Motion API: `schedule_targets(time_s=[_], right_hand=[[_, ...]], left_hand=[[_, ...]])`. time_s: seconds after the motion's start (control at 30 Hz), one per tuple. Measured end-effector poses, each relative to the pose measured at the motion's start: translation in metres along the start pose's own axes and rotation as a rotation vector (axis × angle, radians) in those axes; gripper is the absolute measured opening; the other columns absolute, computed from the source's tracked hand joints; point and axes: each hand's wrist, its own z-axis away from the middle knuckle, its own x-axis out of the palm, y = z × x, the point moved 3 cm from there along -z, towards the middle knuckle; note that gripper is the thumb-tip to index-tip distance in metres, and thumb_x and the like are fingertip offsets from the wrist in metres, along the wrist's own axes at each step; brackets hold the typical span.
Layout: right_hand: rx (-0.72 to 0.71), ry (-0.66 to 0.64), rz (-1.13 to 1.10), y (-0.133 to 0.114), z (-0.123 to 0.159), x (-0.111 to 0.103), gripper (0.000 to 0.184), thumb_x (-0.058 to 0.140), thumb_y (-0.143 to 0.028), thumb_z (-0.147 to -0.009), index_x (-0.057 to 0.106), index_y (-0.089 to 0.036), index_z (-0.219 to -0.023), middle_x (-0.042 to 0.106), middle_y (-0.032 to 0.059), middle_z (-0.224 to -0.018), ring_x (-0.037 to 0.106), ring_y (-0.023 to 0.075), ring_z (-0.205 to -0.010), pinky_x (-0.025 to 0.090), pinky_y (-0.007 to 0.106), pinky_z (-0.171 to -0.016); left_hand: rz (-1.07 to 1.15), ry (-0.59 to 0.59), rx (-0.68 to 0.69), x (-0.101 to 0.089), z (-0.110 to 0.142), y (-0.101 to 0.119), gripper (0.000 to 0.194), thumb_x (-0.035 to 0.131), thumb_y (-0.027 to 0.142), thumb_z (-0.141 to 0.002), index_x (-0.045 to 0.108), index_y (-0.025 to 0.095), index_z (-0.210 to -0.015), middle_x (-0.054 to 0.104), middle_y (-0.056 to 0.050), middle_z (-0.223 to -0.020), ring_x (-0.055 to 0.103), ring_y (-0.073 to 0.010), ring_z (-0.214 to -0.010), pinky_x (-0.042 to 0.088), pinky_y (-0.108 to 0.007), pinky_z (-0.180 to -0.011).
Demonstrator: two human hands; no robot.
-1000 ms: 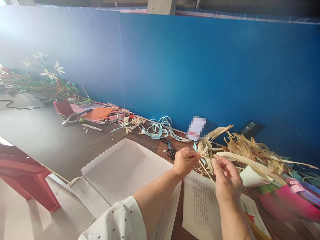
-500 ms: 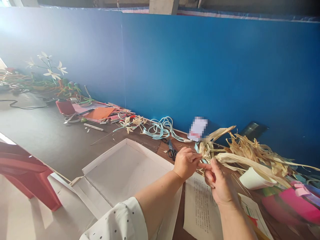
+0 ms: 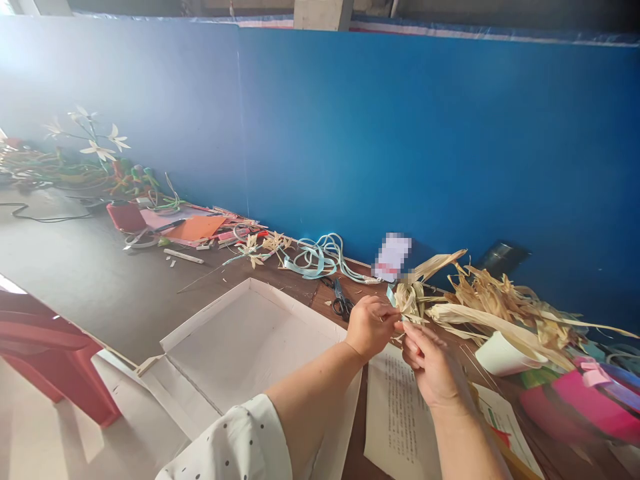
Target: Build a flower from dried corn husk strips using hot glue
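Blue partition panel [image 3: 400, 147] stands behind dark table [image 3: 100, 267]; red plastic seat [image 3: 45, 340] at L edge. Open white cardboard tray [image 3: 230, 333] lies on table beside L forearm, w/ printed sheet [image 3: 395, 407] to its R, partly under R arm. Loose pile of dried corn husks [image 3: 495, 300], long strips uneven and unshaped, lies beyond R hand [image 3: 435, 367]; white cup [image 3: 507, 357] tipped on its side against it

L hand [image 3: 370, 327]: fingers curled well in, tips at near edge of pale husk bunch [image 3: 413, 300]. R hand: half closed, index extended to meet L fingertips, other fingers bent. Any item betw. the tips is too fine to ID; can't tell if either grip is closed on it

Progress, as judged: partial. Formed pcs: upright flower spray [image 3: 97, 150] at far L, several pale petalled blooms on stems; second flower spray [image 3: 253, 248] lying by the light-blue cord [image 3: 313, 260], blooms opened out, thin stem trailing L. Outstanding: husk bunch at the fingertips shows no clear petal form; pile strips look unworked. Qty required: can't be determined

Small items: red thread spool [image 3: 125, 215] and black-handled scissors [image 3: 341, 301], latter just beyond L hand, apart from it, not in use
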Motion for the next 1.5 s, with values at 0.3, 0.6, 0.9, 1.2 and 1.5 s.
schedule_targets(time_s=[0.3, 0.6, 0.9, 1.2, 1.5], right_hand=[[0.027, -0.010, 0.083, 0.006, -0.001, 0.000, 0.028, 0.074, -0.042, -0.065, 0.063, -0.016, -0.065, 0.031, -0.0059, -0.050, 0.020, 0.0044, -0.044, 0.011, 0.022, -0.042], [0.005, -0.015, 0.109, 0.005, 0.000, 0.000, 0.030, 0.073, -0.042, -0.066, 0.059, -0.017, -0.062, 0.032, -0.0058, -0.051, 0.021, 0.0043, -0.045, 0.012, 0.023, -0.041], [-0.178, 0.241, 0.178, -0.001, -0.007, -0.018, 0.036, 0.070, -0.051, -0.067, 0.067, -0.019, -0.084, 0.055, -0.0008, -0.064, 0.043, 0.0099, -0.050, 0.031, 0.023, -0.044], [-0.196, 0.146, 0.278, 0.002, -0.007, -0.011, 0.039, 0.071, -0.049, -0.067, 0.068, -0.024, -0.097, 0.055, -0.0033, -0.059, 0.044, 0.0108, -0.052, 0.032, 0.022, -0.044], [-0.228, 0.155, 0.274, 0.000, -0.010, -0.013, 0.038, 0.072, -0.047, -0.066, 0.067, -0.023, -0.096, 0.065, 0.0012, -0.081, 0.052, 0.0119, -0.060, 0.044, 0.025, -0.055]], left_hand=[[0.210, -0.040, -0.297, -0.001, -0.003, -0.004, 0.007, 0.065, 0.016, -0.070, 0.072, 0.016, -0.072, 0.064, -0.001, -0.069, 0.060, -0.0112, -0.069, 0.048, -0.021, -0.065], [0.304, -0.063, -0.335, -0.001, -0.004, -0.002, 0.005, 0.067, 0.017, -0.068, 0.071, 0.016, -0.069, 0.063, -0.001, -0.068, 0.060, -0.0110, -0.068, 0.049, -0.021, -0.065], [0.462, -0.123, -0.463, 0.003, -0.003, -0.007, 0.018, 0.074, 0.030, -0.064, 0.070, 0.012, -0.067, 0.061, -0.003, -0.065, 0.055, -0.0097, -0.062, 0.045, -0.021, -0.057], [0.531, -0.179, -0.450, 0.005, -0.002, -0.008, 0.030, 0.075, 0.040, -0.063, 0.069, 0.011, -0.070, 0.063, -0.005, -0.073, 0.059, -0.0126, -0.067, 0.049, -0.024, -0.062], [0.604, -0.271, -0.482, 0.014, 0.001, -0.014, 0.042, 0.074, 0.048, -0.061, 0.070, 0.010, -0.080, 0.064, -0.006, -0.071, 0.061, -0.0141, -0.065, 0.051, -0.027, -0.061]])
